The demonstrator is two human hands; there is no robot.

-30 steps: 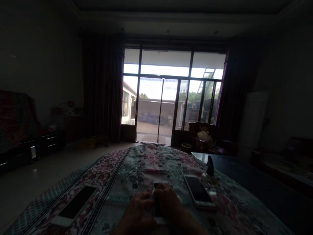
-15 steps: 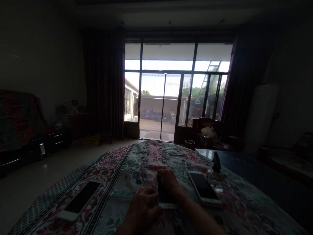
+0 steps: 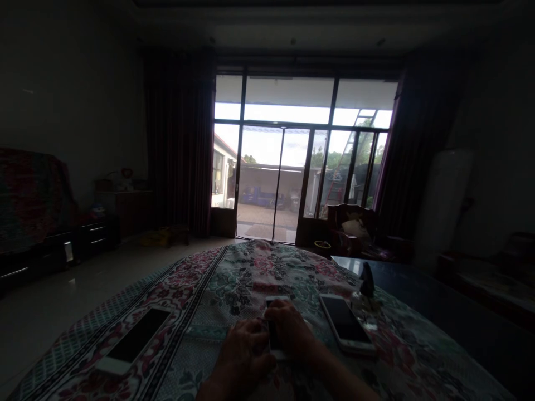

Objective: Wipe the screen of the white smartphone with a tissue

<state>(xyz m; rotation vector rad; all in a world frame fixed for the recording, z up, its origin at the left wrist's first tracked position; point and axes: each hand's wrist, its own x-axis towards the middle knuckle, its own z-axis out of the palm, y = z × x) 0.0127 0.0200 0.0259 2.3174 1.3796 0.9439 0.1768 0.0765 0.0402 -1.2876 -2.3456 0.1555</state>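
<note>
Seen from the person's own head, two bare hands are working low in the frame, at bottom center, over a floral bedspread [image 3: 234, 273]. The right hand [image 3: 290, 331] is curving over a middle phone [image 3: 273, 340], its fingers wrapping across the upper part in a narrow hold. The left hand [image 3: 244, 351] is pressing in against the phone's left edge, but the fingers hide that contact, so I cannot tell whether it is gripping or only touching. The middle phone is lying flat on the bedspread between the hands, with a pale top edge showing above the right hand's fingers.

A left phone [image 3: 136, 340] is lying at lower left, its dark screen facing up. A right phone [image 3: 345, 324] is lying at lower right, just beside the right hand. Just beyond the right phone, a glass ornament [image 3: 363, 309] is standing near a dark table [image 3: 418, 289].

The bedspread is soft and uneven, so the middle phone could tip or slip if pressure falls on one edge. A sideways slide of the right hand could knock the right phone into the ornament, which could topple. The room is dim, with a bright glass door [image 3: 259, 184] at upper center, so details around the hands are hard to see and a misjudged touch is possible.
</note>
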